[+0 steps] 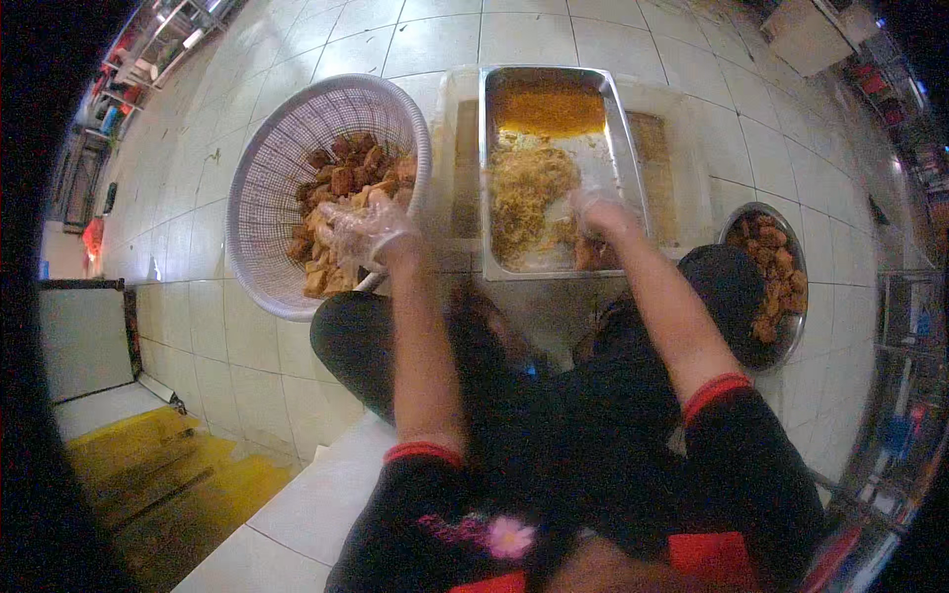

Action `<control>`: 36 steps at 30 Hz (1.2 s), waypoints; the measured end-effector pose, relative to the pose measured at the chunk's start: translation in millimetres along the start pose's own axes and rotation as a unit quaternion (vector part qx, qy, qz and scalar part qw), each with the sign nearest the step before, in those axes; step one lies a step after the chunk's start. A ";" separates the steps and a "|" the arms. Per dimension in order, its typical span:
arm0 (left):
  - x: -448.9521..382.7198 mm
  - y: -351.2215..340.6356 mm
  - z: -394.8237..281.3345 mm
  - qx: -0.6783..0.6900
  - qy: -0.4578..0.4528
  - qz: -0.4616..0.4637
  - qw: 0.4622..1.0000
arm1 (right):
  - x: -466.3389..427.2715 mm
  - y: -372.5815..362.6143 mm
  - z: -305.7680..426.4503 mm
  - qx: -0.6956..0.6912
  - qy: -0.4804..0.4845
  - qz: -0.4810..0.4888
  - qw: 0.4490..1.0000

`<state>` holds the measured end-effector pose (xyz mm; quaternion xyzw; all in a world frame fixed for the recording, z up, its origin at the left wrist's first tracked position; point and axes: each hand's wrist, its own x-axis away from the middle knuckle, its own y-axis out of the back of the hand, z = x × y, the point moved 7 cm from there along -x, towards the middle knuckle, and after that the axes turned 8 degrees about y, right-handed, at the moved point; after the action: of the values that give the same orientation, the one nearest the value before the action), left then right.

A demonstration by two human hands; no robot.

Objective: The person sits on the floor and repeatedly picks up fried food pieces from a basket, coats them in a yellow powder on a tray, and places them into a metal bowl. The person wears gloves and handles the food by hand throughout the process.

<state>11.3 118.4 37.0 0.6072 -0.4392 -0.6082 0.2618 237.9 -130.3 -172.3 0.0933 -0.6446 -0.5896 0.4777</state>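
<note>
My left hand (371, 231), in a clear plastic glove, reaches into a round, light-coloured mesh basket (259, 170). Its fingers look spread over brown and paler food chunks (348, 174), touching those on top. Over the right part of a rectangular steel tray (549, 276) is my right hand (604, 213), also gloved and blurred. Its fingers look curled, and what lies inside them is hidden. A moist, yellowish-brown mash (534, 181) covers the tray's left side, while orange-brown liquid (549, 104) pools at the far end. Reddish-brown pieces (591, 253) sit just below my right hand.
The tray rests on a wider translucent container (686, 170). By my right knee stands a steel bowl (797, 326) with browned chunks. Pale tiles (519, 37) cover the floor. A yellow surface (185, 474) lies at lower left, and shelving (141, 74) stands at the far left.
</note>
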 end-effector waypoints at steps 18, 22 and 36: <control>147.7 -127.0 -83.5 0.524 0.007 0.670 0.525 | 12.4 25.5 19.5 0.042 0.041 0.019 0.998; 151.1 -129.2 -87.8 0.505 0.047 0.677 0.533 | 19.8 17.1 20.6 0.018 0.001 0.052 0.998; 137.8 -53.9 -96.9 0.600 0.139 0.746 0.253 | 70.1 132.9 108.0 -0.130 0.383 -0.242 0.882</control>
<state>99.4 5.8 -67.0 0.0671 -0.8928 0.3891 0.2168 181.6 -67.5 -7.6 0.4021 -0.2859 -0.6838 0.5377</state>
